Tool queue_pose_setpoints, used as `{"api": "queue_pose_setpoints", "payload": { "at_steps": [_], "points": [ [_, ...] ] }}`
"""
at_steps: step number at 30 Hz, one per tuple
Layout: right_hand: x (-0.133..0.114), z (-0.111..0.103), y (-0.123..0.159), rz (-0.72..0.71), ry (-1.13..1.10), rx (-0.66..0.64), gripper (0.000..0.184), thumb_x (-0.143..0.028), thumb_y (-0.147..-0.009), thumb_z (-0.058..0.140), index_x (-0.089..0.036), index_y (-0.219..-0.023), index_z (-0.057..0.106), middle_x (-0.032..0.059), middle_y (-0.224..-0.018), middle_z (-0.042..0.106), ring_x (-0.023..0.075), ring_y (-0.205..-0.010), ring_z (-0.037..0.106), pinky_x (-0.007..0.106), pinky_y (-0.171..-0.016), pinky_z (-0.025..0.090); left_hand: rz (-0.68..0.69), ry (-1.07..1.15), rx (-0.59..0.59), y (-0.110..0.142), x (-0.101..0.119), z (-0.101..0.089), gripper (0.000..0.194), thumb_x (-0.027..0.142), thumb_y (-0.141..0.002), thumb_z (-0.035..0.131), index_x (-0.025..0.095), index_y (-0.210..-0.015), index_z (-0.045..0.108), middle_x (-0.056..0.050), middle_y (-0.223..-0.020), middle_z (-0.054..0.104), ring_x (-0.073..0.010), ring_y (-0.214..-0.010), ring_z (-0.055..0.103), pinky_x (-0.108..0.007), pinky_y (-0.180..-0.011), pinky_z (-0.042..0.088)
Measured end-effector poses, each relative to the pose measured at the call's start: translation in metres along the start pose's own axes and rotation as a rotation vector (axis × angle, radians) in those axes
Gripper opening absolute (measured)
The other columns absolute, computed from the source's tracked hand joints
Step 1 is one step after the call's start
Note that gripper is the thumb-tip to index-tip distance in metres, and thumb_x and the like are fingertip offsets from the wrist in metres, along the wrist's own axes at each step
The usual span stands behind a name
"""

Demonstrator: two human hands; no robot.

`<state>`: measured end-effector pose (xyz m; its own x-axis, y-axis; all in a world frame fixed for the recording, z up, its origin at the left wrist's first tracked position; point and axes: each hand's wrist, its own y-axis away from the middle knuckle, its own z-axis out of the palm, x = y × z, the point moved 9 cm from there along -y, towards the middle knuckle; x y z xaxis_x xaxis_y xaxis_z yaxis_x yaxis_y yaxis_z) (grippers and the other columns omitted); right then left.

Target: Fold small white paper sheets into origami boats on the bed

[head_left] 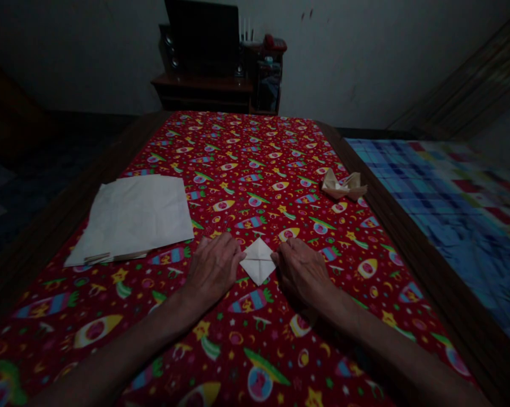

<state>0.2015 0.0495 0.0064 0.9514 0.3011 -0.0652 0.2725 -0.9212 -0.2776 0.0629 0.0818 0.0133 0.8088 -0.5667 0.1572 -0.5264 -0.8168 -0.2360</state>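
- Well to the left of the left hand and a little beyond it, a stack of pale paper sheets (138,215) lies with uneven edges on the red patterned tablecloth (255,328).
- The left hand (215,265) rests with fingers curled narrow and its thumb side at the near corner of the folded paper; I cannot tell whether it pinches it.
- Between the two hands, the folded paper (258,265) lies flat as a small pale diamond, creases crossing at its middle.
- The right hand (301,268) is likewise curled narrow, its thumb side at the opposite corner; whether it grips is hidden.
- Beyond the right hand and to its right, well apart, stands a folded paper model (344,185) with raised, pointed ends.
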Motion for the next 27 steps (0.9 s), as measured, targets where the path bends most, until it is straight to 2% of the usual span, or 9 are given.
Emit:
{"api": "queue_pose_setpoints", "payload": {
  "at_steps": [4, 7, 10, 12, 14, 16, 20, 25, 27],
  "points": [
    [0.0, -0.001, 0.001, -0.016, 0.022, 0.021, 0.022, -0.03, -0.094, 0.039, -0.018, -0.081, 0.052, 0.0038, -0.075, 0.053, 0.0147, -0.065, 0.042, 0.029, -0.056, 0.022, 0.011, -0.004, 0.011, 0.0, 0.002, -0.001, 0.013, 0.025, -0.091, 0.046, 0.018, -0.085, 0.055, -0.003, -0.084, 0.058, -0.0206, -0.079, 0.054, -0.036, -0.071, 0.036],
    [-0.001, -0.003, 0.0, -0.017, 0.028, 0.031, 0.022, -0.03, -0.094, 0.04, -0.018, -0.079, 0.051, 0.0031, -0.074, 0.052, 0.0144, -0.063, 0.041, 0.029, -0.055, 0.021, 0.042, 0.007, 0.048, 0.0, 0.005, -0.006, 0.014, 0.024, -0.091, 0.048, 0.017, -0.1, 0.056, -0.005, -0.094, 0.06, -0.0213, -0.085, 0.055, -0.036, -0.073, 0.039],
    [-0.002, -0.006, -0.001, -0.014, 0.024, 0.046, 0.022, -0.03, -0.093, 0.04, -0.019, -0.077, 0.05, 0.0023, -0.072, 0.05, 0.0143, -0.061, 0.04, 0.029, -0.053, 0.019, 0.226, -0.042, 0.068, 0.002, 0.021, -0.009, 0.03, 0.02, -0.09, 0.05, 0.022, -0.12, 0.051, -0.006, -0.115, 0.058, -0.0244, -0.102, 0.051, -0.038, -0.08, 0.04],
    [-0.003, -0.007, -0.001, -0.022, 0.024, 0.055, 0.022, -0.028, -0.094, 0.04, -0.019, -0.077, 0.05, 0.0023, -0.071, 0.05, 0.0146, -0.062, 0.041, 0.029, -0.053, 0.019, 0.371, -0.087, 0.067, 0.006, 0.035, -0.008, 0.034, 0.017, -0.09, 0.049, 0.021, -0.123, 0.052, -0.006, -0.122, 0.057, -0.0255, -0.109, 0.049, -0.038, -0.086, 0.041],
    [-0.004, -0.006, 0.0, -0.032, 0.029, 0.056, 0.021, -0.028, -0.094, 0.04, -0.019, -0.077, 0.05, 0.0026, -0.072, 0.05, 0.0148, -0.063, 0.042, 0.029, -0.054, 0.019, 0.452, -0.133, 0.067, 0.01, 0.044, -0.006, 0.032, 0.012, -0.089, 0.047, 0.014, -0.12, 0.054, -0.007, -0.122, 0.058, -0.025, -0.111, 0.049, -0.037, -0.089, 0.042],
    [-0.003, -0.003, 0.001, -0.034, 0.041, 0.051, 0.021, -0.028, -0.094, 0.04, -0.019, -0.079, 0.051, 0.0028, -0.073, 0.051, 0.015, -0.064, 0.043, 0.029, -0.054, 0.02, 0.468, -0.168, 0.058, 0.015, 0.05, -0.003, 0.032, 0.008, -0.089, 0.043, 0.009, -0.119, 0.055, -0.009, -0.12, 0.06, -0.0239, -0.111, 0.052, -0.035, -0.092, 0.043],
    [-0.001, -0.002, 0.001, -0.028, 0.049, 0.039, 0.02, -0.028, -0.094, 0.04, -0.018, -0.081, 0.052, 0.004, -0.075, 0.053, 0.0156, -0.067, 0.045, 0.028, -0.057, 0.026, 0.415, -0.214, 0.026, 0.027, 0.056, 0.004, 0.04, 0.001, -0.083, 0.037, 0.003, -0.12, 0.053, -0.015, -0.125, 0.057, -0.0254, -0.116, 0.053, -0.037, -0.098, 0.042],
    [-0.004, -0.007, 0.0, 0.001, 0.034, 0.024, 0.018, -0.023, -0.092, 0.042, -0.017, -0.083, 0.057, 0.0064, -0.08, 0.058, 0.0176, -0.072, 0.05, 0.028, -0.059, 0.035, 0.399, -0.156, -0.055, 0.039, 0.064, 0.011, 0.063, -0.002, -0.069, 0.036, -0.001, -0.132, 0.039, -0.02, -0.141, 0.04, -0.0283, -0.135, 0.03, -0.039, -0.108, 0.035],
    [-0.014, -0.011, 0.001, -0.055, 0.029, 0.043, 0.017, -0.019, -0.09, 0.044, -0.016, -0.092, 0.06, 0.01, -0.092, 0.062, 0.0212, -0.085, 0.054, 0.031, -0.067, 0.042, 0.387, -0.131, -0.063, 0.04, 0.064, 0.013, 0.068, -0.002, -0.066, 0.036, -0.001, -0.135, 0.035, -0.02, -0.144, 0.035, -0.0288, -0.137, 0.023, -0.041, -0.11, 0.032]
  ]
}}
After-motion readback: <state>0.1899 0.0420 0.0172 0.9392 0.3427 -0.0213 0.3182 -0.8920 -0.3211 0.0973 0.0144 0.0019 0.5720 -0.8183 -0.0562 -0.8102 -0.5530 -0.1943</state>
